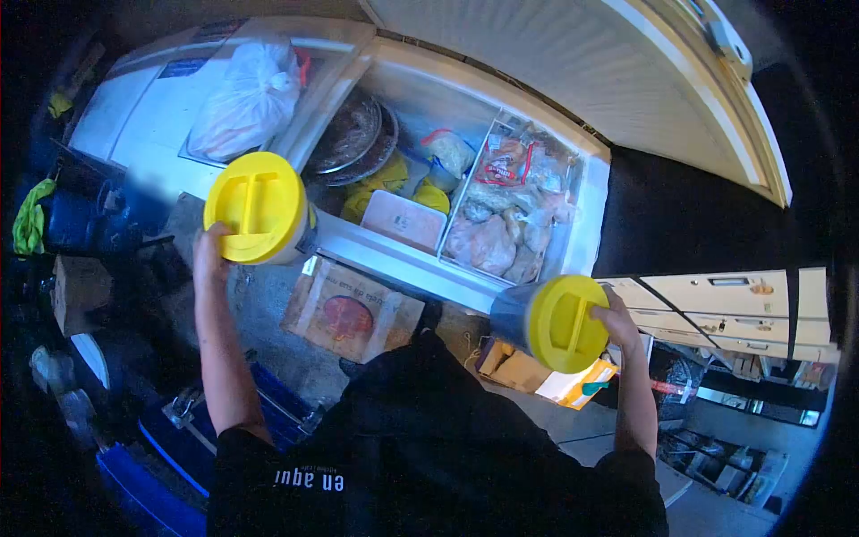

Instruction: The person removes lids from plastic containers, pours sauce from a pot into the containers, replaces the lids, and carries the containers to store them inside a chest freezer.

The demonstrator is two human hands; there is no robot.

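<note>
Two tubs with yellow lids, one per hand, both at the near edge of an open chest freezer (398,262). Left hand (212,253): fingers clenched on the lid edge of the left tub (255,208), level with the rim. Right hand (616,318): fingers grasping the lid of the right tub (569,324), near the freezer's right corner.

Risk, my judgement: both tubs seem carried by their lids; a loose lid could part from its body and spill the contents. Cause two: cold or damp plastic slipping from my fingers. Cause three: a tub body knocking the rim. Below lies a cardboard box (309,300) on the floor.

Writing: my black shirt (429,430) reads "en aquí", upside down, smaller line beneath unclear. The box print is inverted, not legible with certainty. The red-marked bag (507,161) inside, far right, is unreadable; no tub brand visible.
</note>
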